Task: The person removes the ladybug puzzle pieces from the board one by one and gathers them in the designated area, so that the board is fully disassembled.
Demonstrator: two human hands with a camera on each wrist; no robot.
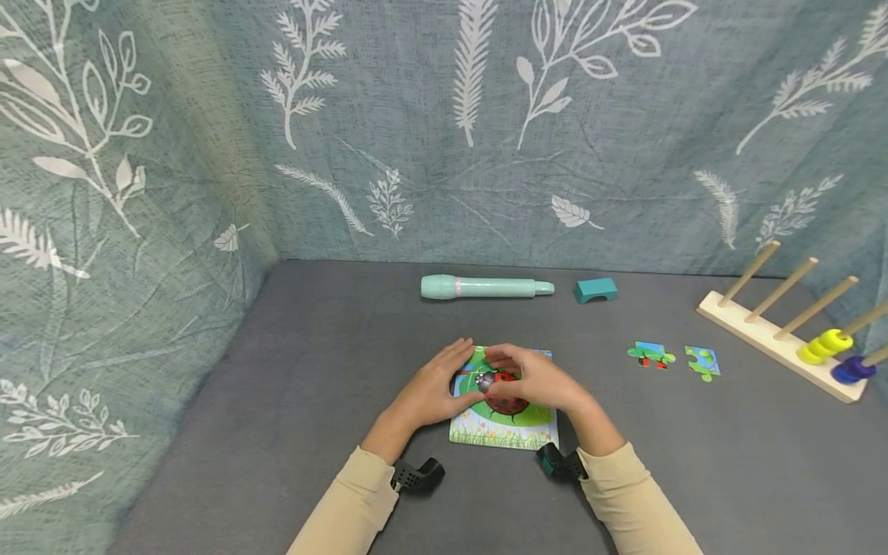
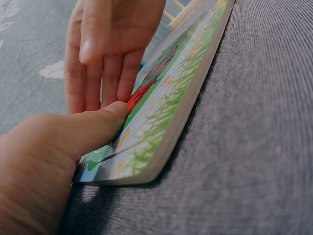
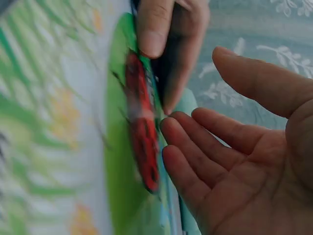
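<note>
A ladybug jigsaw puzzle (image 1: 486,438) in a thin, flat board lies on the table. At its left side my left hand (image 1: 433,391) rests with extended fingers, its thumb (image 2: 93,129) reaching over the picture. My right hand (image 1: 544,379) is over the upper right of the puzzle, fingers loosely bent and nothing held between them. In the right wrist view its palm (image 3: 249,181) faces the red ladybug (image 3: 142,132). Two loose puzzle pieces lie to the right, one with red and green (image 1: 652,354), the other mostly blue and green (image 1: 704,361).
A mint-green microphone-shaped tube (image 1: 496,287) lies along the back, with a teal arched block (image 1: 595,290) beside it. At the far right stands a wooden peg stacker (image 1: 756,327) with yellow and blue rings. A patterned curtain (image 1: 416,131) hangs behind the dark table (image 1: 312,347).
</note>
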